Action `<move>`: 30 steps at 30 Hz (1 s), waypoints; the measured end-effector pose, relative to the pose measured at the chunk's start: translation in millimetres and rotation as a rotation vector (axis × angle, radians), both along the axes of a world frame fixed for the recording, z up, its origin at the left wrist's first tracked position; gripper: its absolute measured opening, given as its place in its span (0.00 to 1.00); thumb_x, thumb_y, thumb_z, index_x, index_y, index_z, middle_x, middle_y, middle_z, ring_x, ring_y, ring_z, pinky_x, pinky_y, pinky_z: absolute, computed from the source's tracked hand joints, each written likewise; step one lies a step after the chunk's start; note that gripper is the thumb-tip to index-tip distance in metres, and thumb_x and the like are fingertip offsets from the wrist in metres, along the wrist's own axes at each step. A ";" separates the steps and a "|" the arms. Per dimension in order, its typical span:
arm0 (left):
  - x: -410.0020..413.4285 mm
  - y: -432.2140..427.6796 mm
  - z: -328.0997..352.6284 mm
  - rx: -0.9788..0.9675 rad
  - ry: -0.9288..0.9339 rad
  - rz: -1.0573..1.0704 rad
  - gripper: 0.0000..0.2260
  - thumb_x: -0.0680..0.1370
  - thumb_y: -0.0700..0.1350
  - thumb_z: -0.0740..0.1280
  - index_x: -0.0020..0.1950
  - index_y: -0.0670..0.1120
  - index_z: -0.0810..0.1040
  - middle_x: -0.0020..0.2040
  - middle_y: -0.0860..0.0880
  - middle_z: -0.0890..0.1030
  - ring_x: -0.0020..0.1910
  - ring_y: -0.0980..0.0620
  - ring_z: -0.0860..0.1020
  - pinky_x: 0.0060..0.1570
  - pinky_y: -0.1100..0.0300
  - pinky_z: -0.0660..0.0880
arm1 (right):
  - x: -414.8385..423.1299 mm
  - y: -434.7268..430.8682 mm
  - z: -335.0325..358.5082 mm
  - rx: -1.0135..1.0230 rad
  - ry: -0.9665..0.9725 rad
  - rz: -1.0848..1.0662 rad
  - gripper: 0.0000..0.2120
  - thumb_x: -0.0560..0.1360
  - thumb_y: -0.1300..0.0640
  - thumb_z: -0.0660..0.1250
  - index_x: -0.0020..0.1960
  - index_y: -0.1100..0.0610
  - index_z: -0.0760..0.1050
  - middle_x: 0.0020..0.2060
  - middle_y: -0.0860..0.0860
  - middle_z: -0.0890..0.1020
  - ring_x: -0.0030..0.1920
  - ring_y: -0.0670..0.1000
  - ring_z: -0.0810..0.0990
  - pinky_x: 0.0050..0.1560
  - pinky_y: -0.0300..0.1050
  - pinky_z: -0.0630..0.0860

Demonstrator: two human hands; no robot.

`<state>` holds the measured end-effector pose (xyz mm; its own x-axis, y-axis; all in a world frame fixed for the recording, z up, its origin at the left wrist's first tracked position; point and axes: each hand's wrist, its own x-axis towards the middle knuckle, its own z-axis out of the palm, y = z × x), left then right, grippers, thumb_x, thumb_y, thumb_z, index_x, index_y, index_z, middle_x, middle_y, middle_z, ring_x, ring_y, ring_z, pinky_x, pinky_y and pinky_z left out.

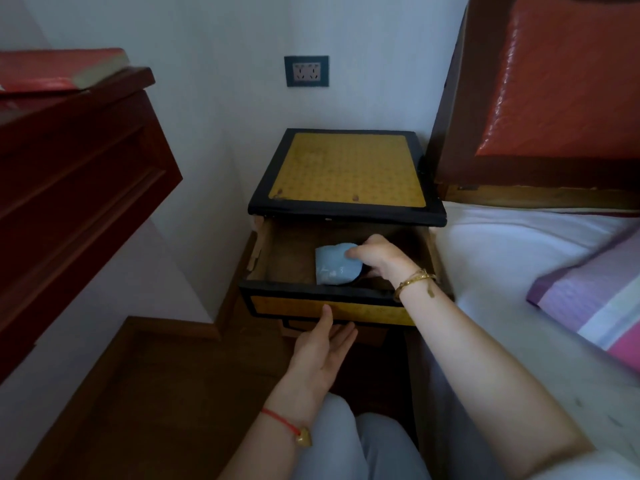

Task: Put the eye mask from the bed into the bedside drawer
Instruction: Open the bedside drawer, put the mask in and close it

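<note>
Right hand (pixel 375 256) is down inside the open drawer (pixel 287 258), fingers curled onto the pale blue eye mask (pixel 334 266) lying on the drawer floor. Left hand (pixel 323 348) hovers palm-up below the drawer front, fingers loosely spread.

Eye mask (pixel 335 264) in open drawer (pixel 294 258)

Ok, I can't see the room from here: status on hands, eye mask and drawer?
Right hand inside open drawer, fingers on blue eye mask. Left hand open, palm up, below drawer front. Nothing in the way.
</note>
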<state>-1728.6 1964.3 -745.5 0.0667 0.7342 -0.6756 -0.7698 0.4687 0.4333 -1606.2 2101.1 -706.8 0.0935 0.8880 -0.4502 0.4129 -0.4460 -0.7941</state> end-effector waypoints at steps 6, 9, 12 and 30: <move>1.1 -0.1 0.7 -0.015 0.001 -0.024 0.05 0.81 0.41 0.65 0.50 0.41 0.71 0.72 0.30 0.68 0.68 0.33 0.73 0.68 0.42 0.72 | 14.5 -19.1 17.0 0.232 -0.363 0.109 0.20 0.76 0.49 0.68 0.58 0.64 0.79 0.54 0.59 0.84 0.54 0.56 0.82 0.53 0.46 0.78; 0.7 -0.2 0.4 0.015 0.012 0.004 0.07 0.79 0.42 0.67 0.53 0.43 0.71 0.67 0.32 0.72 0.53 0.38 0.78 0.69 0.42 0.72 | 25.7 -52.9 21.6 0.592 -0.414 -0.021 0.13 0.77 0.51 0.68 0.55 0.58 0.81 0.51 0.54 0.85 0.50 0.51 0.82 0.44 0.34 0.72; 2.6 -3.3 3.7 0.045 0.072 0.027 0.13 0.78 0.44 0.70 0.58 0.44 0.71 0.54 0.40 0.77 0.45 0.44 0.79 0.69 0.42 0.73 | 32.4 -98.0 4.5 1.048 -0.462 -0.213 0.08 0.77 0.53 0.67 0.51 0.57 0.80 0.45 0.51 0.83 0.46 0.50 0.80 0.47 0.42 0.76; 4.1 -26.1 -9.3 0.539 1.254 0.283 0.25 0.74 0.39 0.74 0.68 0.47 0.70 0.64 0.52 0.71 0.63 0.54 0.76 0.59 0.59 0.78 | 16.5 -181.3 -99.9 1.115 -0.561 -0.085 0.23 0.81 0.60 0.60 0.75 0.59 0.66 0.74 0.53 0.71 0.78 0.51 0.63 0.77 0.56 0.62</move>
